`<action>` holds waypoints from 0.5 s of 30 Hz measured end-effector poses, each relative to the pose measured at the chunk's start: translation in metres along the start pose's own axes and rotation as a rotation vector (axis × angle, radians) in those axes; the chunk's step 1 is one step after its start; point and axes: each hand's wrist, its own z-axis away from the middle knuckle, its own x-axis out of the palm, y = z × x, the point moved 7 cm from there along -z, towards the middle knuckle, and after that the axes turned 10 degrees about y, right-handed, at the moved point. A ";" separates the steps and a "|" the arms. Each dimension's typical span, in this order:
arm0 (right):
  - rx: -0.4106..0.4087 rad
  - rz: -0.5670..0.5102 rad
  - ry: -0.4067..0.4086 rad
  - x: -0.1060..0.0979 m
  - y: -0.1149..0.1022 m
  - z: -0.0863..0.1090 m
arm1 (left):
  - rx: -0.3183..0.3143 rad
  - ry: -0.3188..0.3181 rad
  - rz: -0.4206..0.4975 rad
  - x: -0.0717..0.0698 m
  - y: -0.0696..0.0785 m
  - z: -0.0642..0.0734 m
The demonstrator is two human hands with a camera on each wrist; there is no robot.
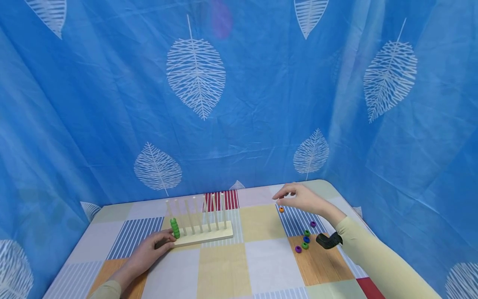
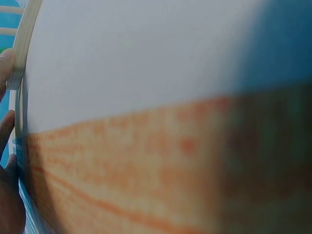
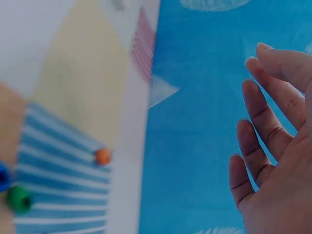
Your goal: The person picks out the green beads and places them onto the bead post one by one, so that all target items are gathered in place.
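Observation:
A pale wooden peg rack with several upright pegs stands on the left half of the table. Several green beads are stacked on its leftmost peg. My left hand grips the left end of the rack's base, the thumb along the front edge. In the left wrist view only part of the hand shows beside the base. My right hand hovers above the far right of the table, fingers loosely bent, no bead visible between them. An orange bead lies below it on the striped patch.
Nearer me on the right lie loose beads: purple, green, blue, another green and another purple. A patchwork cloth covers the table. Blue leaf-print curtains enclose the back and sides.

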 end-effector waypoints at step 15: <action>0.134 0.019 0.060 0.007 0.064 0.051 | 0.002 0.000 0.023 -0.001 0.004 0.002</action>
